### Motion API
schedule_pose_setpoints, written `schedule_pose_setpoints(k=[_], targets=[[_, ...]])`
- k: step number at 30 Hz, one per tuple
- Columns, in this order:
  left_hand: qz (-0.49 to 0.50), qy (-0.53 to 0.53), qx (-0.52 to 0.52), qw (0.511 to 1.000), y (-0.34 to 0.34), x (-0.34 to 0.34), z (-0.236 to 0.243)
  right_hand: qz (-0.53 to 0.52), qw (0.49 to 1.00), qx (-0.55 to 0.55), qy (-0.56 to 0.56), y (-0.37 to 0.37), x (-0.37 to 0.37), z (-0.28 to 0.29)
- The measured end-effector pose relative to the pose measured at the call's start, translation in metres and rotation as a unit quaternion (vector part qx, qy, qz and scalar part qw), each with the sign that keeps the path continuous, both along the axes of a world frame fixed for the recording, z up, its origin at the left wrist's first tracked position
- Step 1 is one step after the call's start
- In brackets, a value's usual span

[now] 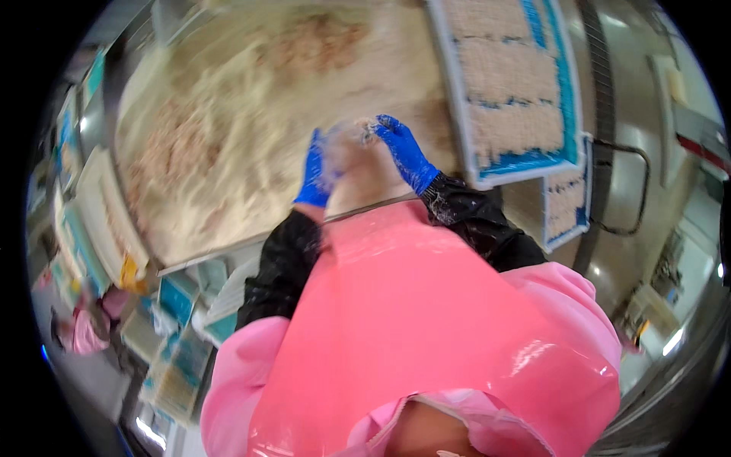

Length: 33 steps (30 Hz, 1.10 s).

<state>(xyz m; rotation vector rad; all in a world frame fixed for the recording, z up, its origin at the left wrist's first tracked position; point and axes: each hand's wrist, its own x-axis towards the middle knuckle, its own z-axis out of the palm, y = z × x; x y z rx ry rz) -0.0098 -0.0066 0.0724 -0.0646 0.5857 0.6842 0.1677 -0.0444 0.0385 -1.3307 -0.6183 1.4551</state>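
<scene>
My left hand, in a blue glove, is raised at the front of a steel worktable spread with pale powder or crumbs and pinkish shredded heaps. Its fingers point forward, partly smeared by a falling cloud of crumbs. My right hand, also blue-gloved and flecked with crumbs, is just right of it, fingers curled at a small crumb-covered bit that I cannot make out. A blurred pinkish-pale haze hangs between the two hands.
Right of the powder stand blue-lined white trays of breaded pieces, a lower tray beside a metal handle. At left are stacked trays and teal containers. A person in pink is at the far left.
</scene>
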Motion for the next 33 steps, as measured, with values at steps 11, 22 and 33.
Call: schedule_pose_setpoints(k=[11, 22, 33], targets=[[-0.014, 0.425, 0.068, 0.903, 0.008, 0.001, -0.054, -0.167, 0.889, -0.042, -0.424, -0.073, 0.379, 0.045], [-0.02, 0.479, 0.065, 0.875, 0.006, 0.001, -0.054, 0.096, 0.738, -0.107, -0.66, -0.064, 0.44, 0.04], [0.044, 0.423, 0.151, 0.892, -0.019, -0.027, -0.061, 0.058, 0.76, 0.141, -0.632, -0.008, 0.28, 0.096]])
